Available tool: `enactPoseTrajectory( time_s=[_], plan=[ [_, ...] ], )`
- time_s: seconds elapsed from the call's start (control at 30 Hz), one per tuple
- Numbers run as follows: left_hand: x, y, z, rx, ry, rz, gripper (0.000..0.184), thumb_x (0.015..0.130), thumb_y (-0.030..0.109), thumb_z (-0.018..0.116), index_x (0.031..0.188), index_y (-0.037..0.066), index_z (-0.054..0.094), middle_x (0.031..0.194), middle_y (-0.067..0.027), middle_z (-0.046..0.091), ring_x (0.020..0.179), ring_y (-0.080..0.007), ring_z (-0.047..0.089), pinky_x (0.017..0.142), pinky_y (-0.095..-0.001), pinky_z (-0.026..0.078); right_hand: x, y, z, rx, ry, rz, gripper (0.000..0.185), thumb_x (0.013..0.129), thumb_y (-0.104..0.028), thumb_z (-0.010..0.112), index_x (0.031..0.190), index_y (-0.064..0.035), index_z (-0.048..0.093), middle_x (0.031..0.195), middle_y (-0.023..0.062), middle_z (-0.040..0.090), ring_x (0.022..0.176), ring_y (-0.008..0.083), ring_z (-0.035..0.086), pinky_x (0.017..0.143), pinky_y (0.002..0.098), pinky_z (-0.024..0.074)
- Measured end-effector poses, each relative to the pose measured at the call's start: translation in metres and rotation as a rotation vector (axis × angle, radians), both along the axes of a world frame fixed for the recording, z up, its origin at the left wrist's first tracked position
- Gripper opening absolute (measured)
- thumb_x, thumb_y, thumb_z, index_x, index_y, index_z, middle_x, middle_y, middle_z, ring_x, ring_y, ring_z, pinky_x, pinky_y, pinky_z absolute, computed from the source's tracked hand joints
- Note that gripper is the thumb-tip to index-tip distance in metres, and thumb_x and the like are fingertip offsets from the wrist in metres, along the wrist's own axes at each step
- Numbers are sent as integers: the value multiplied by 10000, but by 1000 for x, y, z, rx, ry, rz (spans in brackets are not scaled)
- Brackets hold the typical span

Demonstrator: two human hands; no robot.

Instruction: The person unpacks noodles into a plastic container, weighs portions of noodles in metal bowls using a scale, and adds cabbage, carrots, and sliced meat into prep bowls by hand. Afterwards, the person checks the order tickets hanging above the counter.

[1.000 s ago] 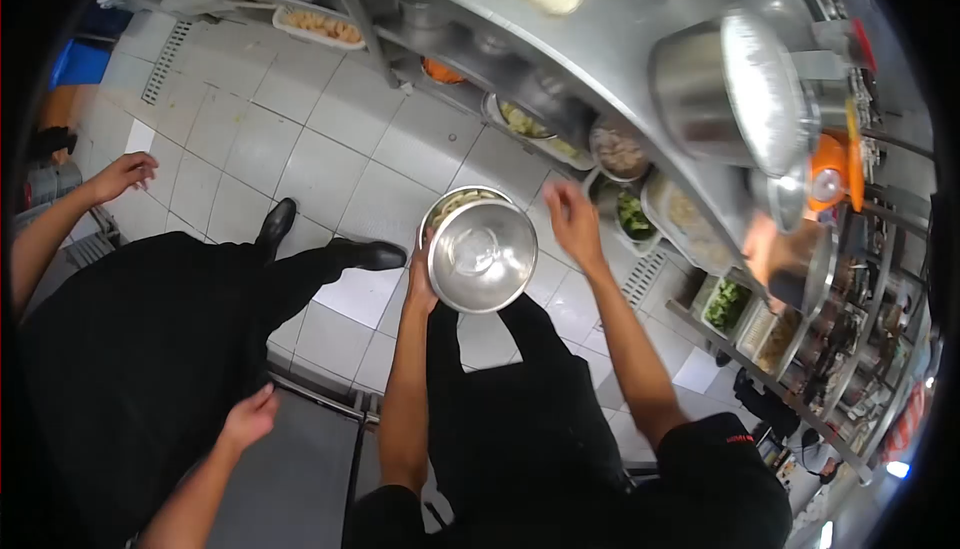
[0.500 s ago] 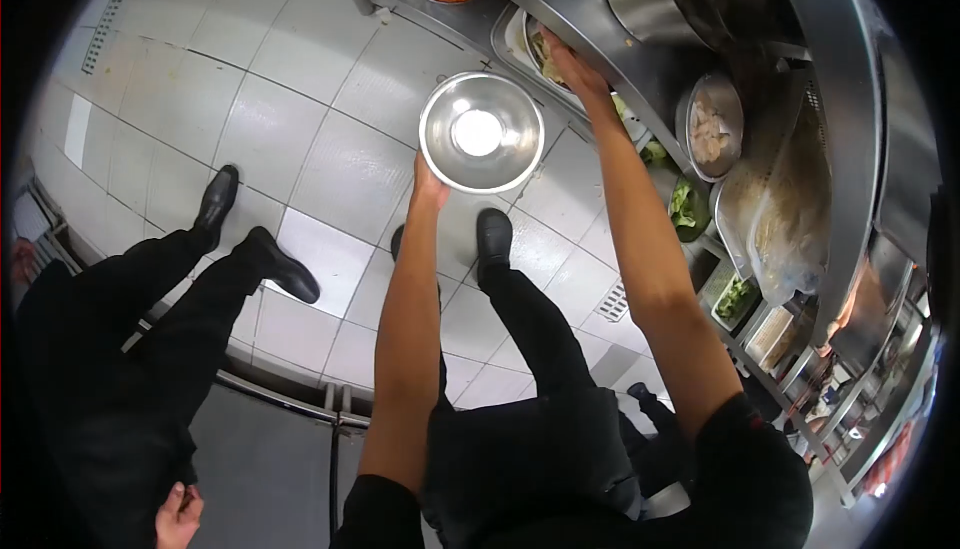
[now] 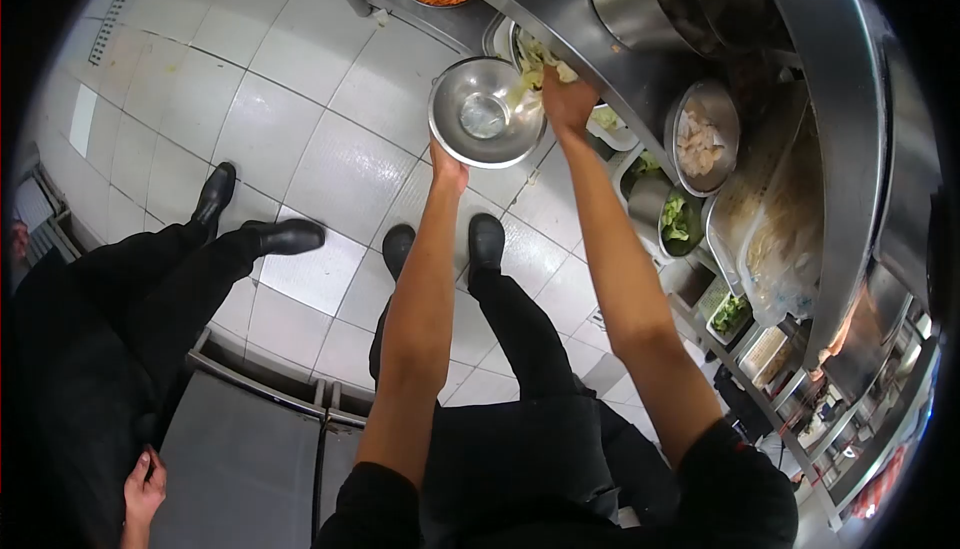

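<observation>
My left hand (image 3: 449, 171) grips the steel bowl (image 3: 458, 129) at its seven o'clock, fingers mostly hidden beneath. At its two o'clock, my right hand (image 3: 572, 104) has its fingers closed on pale leaves (image 3: 535, 57), tips partly hidden. The bowl looks light and stiff, perhaps slippery if wet; its rim or underside should give the surest hold. The leaves look soft, easily bruised, best gathered loosely as a bunch.

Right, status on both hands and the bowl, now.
Left hand holding steel bowl, open side up. Right hand at its rim with pale greens. Steel shelf close above right hand.
</observation>
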State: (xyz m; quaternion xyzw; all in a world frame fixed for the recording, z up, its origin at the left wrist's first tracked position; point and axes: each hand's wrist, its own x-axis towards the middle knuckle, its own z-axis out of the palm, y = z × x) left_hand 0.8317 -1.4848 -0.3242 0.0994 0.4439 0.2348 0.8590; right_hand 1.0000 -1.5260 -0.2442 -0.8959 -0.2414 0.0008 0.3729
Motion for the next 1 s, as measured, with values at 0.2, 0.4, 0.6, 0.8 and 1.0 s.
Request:
enactPoseTrajectory(
  time_s=[0.2, 0.4, 0.6, 0.8, 1.0],
  plan=[
    [12, 4, 7, 15, -56, 30, 434, 963, 353, 380, 1303, 88, 433, 1252, -52, 525, 1127, -180, 526, 946, -317, 444, -76, -8, 19, 43, 44, 226, 452, 707, -196, 709, 1112, -58, 564, 1139, 229, 540, 1059, 375, 512, 885, 450, 414],
    [3, 4, 13, 36, 3, -44, 430, 963, 367, 359, 1284, 98, 457, 1236, -58, 547, 1086, -170, 565, 835, -298, 511, -55, -8, 62, -176, -140, 397, 543, 826, -456, 588, 1197, -64, 525, 1170, 216, 560, 1088, 412, 514, 937, 485, 388],
    [2, 7, 8, -11, 29, -82, 482, 959, 406, 344, 1317, 92, 421, 1294, -59, 501, 1163, -187, 505, 938, -334, 440, -8, 40, 26, -589, 294, 243, 600, 889, -522, 446, 1294, -79, 432, 1188, 212, 552, 1060, 411, 530, 918, 458, 402],
    [5, 7, -18, 46, -75, 31, 467, 966, 354, 344, 1327, 62, 399, 1310, -70, 481, 1184, -196, 485, 987, -355, 415, -4, 26, 9, -459, 94, 317, 581, 846, -541, 519, 1209, -86, 526, 1113, 190, 605, 1064, 338, 562, 896, 414, 427],
    [2, 28, -49, 22, -257, 3, 463, 956, 342, 384, 1320, 57, 406, 1310, -85, 477, 1173, -222, 490, 983, -382, 424, -2, 19, 14, -225, 112, 317, 463, 781, -444, 664, 1025, -51, 630, 933, 155, 664, 860, 307, 648, 725, 375, 500]
  ],
)
